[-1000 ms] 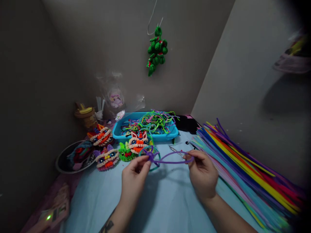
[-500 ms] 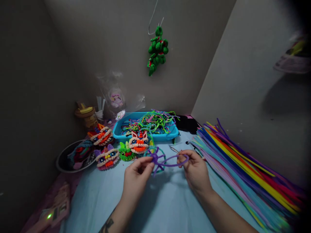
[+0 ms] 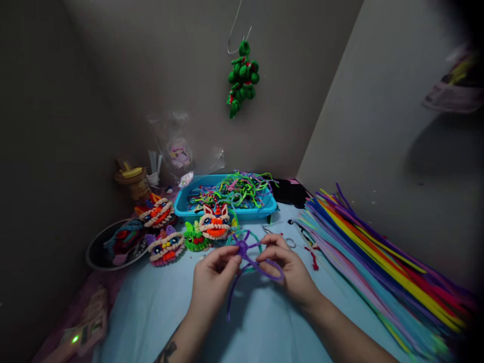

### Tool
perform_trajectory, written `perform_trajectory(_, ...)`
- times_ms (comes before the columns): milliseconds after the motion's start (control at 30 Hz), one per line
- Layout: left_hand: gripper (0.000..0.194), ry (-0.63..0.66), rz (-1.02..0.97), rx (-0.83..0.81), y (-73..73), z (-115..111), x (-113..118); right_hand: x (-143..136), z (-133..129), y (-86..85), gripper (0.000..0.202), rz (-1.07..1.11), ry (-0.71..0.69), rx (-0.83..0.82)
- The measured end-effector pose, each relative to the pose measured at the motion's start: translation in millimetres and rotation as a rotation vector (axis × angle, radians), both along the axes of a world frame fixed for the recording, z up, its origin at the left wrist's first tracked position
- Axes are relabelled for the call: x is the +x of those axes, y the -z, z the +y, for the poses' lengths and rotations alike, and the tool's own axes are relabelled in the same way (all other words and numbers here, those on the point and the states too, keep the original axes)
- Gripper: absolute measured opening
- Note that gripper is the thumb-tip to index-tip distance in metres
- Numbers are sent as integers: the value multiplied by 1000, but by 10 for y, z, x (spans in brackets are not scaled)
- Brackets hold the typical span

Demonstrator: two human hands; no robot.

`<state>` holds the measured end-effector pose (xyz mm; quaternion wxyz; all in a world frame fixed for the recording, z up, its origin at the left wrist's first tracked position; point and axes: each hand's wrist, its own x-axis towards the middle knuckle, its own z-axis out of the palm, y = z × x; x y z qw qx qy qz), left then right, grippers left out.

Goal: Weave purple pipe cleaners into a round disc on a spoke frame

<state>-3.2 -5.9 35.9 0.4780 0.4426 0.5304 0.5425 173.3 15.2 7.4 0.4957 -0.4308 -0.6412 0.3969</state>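
A purple pipe-cleaner piece (image 3: 243, 247) has a wound centre, short spokes and a long loop reaching right. A teal ring lies round its spokes. My left hand (image 3: 215, 269) pinches the piece at its centre, from the left. My right hand (image 3: 289, 267) is closed at the right side, its fingertips on the purple strands beside the ring. One loose purple end hangs below the centre. The piece is above the blue cloth (image 3: 170, 312).
Behind my hands stand a blue tray (image 3: 223, 216) of cut stems and several fuzzy lion-like heads (image 3: 215, 222). A metal bowl (image 3: 91, 252) and a pink device (image 3: 88, 325) are at left. Long coloured stems (image 3: 378, 257) lie at right, with pliers (image 3: 266, 230) behind my right hand.
My right hand has moved left, nearer the centre of the purple piece. The loop has tilted downward, and a loose purple end now hangs below. The view has shifted slightly.
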Motion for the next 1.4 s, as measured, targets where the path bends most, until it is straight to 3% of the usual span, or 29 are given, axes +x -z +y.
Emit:
perform_trajectory(167,23,-42,0,21,48,-2,-18,-1,15,22,12,-37,32,7)
perform_trajectory(300,24,-96,-3,51,97,4,-45,-15,32,80,43,-19,55,39)
perform_trajectory(367,25,-115,-13,54,110,8,-58,-12,27,109,46,-26,110,116)
perform_trajectory(500,27,-144,-16,52,111,12,-69,22,-5,109,16,-127,301,296)
perform_trajectory(567,26,-148,-13,52,106,13,-69,34,-20,85,5,-162,333,355)
perform_trajectory(1100,21,-58,-17,32,93,-16,13,-83,-80,8,7,-158,87,240)
perform_trajectory(1200,22,-80,-16,39,117,-14,-3,-89,-82,18,13,-204,98,263)
perform_trajectory(1300,23,-118,-13,45,151,-7,-23,-83,-84,53,31,-253,179,308)
perform_trajectory(1400,24,-117,4,48,169,-1,-18,-82,-124,85,42,-302,148,470)
